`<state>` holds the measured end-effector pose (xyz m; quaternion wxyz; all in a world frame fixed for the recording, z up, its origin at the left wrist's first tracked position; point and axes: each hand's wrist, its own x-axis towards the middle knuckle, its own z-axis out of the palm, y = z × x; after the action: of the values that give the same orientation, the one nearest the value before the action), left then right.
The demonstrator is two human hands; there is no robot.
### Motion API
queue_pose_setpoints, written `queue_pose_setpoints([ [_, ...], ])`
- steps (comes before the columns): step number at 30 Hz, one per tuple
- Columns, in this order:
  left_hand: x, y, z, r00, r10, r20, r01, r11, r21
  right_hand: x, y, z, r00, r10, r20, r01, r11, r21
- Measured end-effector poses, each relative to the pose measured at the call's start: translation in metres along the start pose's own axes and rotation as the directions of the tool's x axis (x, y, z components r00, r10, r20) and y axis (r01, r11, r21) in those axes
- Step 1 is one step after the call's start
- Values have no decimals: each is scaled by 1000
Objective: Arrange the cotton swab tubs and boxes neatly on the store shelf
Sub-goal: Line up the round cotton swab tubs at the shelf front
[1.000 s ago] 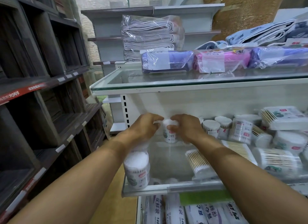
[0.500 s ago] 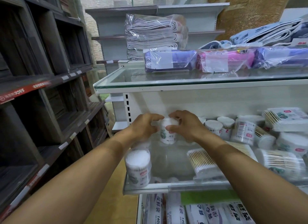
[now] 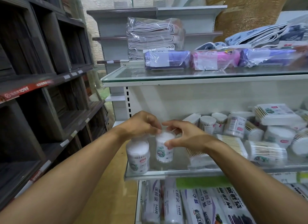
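A cotton swab tub (image 3: 165, 148) is gripped between thumb and fingers of the right hand (image 3: 185, 137) on the glass shelf (image 3: 208, 172). Its top is touched by the curled left hand (image 3: 141, 125), above a second tub (image 3: 138, 155) just beside it.

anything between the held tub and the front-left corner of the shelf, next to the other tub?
Nothing visible. The right hand grips the tub, which stands upright just right of the front tub with a narrow gap of bare glass shelf between. The left hand hovers over both tops; whether it touches them is unclear.
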<state>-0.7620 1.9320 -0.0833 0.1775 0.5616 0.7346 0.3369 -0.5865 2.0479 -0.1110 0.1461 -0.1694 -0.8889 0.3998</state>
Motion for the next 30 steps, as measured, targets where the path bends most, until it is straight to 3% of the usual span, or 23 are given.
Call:
queue_pose_setpoints([
  [5, -13, 6, 3, 1000, 0, 20, -1, 999, 42, -15, -10, 5, 999, 29, 34, -31, 998, 60],
  [18, -12, 17, 15, 1000, -12, -19, 15, 988, 153, -25, -2, 16, 997, -60, -47, 58, 997, -40],
  [23, 6, 32, 26, 997, 66, -45, -56, 977, 208, -33, 3, 2, 981, -97, -169, 87, 994, -67],
  [30, 35, 57, 54, 990, 138, -26, -131, 972, 197, -56, 15, -25, 926, -41, -374, 3, 995, -100],
])
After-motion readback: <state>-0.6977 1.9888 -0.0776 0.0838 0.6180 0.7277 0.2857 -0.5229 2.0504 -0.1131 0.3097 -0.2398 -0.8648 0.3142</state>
